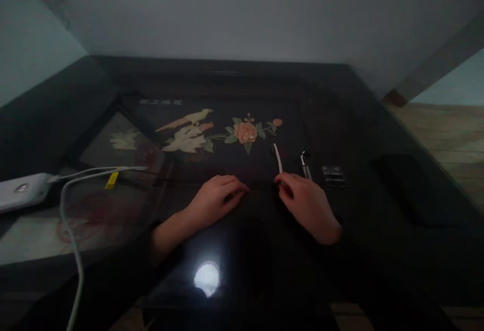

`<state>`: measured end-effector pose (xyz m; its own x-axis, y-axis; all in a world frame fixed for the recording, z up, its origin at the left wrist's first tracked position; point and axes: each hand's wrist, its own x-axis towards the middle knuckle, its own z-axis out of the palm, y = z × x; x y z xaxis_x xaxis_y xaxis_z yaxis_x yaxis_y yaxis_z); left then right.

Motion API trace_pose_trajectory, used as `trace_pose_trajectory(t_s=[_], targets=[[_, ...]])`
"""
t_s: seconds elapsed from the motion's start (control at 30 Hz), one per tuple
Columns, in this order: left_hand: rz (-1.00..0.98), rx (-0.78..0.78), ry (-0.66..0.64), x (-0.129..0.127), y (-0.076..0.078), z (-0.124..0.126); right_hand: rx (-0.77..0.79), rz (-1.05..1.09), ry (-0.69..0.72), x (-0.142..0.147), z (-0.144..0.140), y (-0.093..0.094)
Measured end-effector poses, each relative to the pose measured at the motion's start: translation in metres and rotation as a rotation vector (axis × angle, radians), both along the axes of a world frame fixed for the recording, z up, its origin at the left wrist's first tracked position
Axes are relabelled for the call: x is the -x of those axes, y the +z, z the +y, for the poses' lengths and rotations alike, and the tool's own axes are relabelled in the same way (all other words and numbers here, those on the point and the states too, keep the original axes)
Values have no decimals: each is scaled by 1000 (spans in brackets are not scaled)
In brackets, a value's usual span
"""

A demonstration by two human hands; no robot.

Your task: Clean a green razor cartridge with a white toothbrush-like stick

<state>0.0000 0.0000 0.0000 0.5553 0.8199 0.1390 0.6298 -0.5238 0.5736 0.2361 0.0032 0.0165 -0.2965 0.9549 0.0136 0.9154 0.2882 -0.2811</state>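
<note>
My right hand (304, 202) rests low over the dark glossy table, its thumb and fingers closed on the lower end of a slim white stick with a small dark head (279, 157). Just beyond its knuckles lies a second thin tool, silver and black with a bent tip (304, 163); the hand partly covers it. A small clear packet with dark contents (334, 176) is to the right of that. Left of centre, my left hand (217, 200) is closed, thumb against fingertips, near the table's surface. Whether anything small is between those fingers cannot be made out.
The black tabletop (234, 83) bears an inlaid bird-and-flower picture (245, 132). At the left lie a white device (22, 191), its white cable (73, 240) and a yellow tag (112, 180). A dark flat object (410, 187) is at right. A wall stands behind.
</note>
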Motion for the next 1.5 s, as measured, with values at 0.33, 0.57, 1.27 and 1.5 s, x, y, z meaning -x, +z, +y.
trace_pose_trajectory(t_s=[0.33, 0.57, 1.27, 1.5], targets=[[20, -8, -15, -1, 0, -2, 73, 224, 0, 0, 1, -4], [-159, 123, 9, -9, 4, -10, 232, 762, 84, 7, -4, 0], [-450, 294, 357, -2, 12, -2, 273, 794, 127, 20, -20, 2], [-160, 172, 399, 28, 10, 21, -210, 250, -119, -26, 11, 14]])
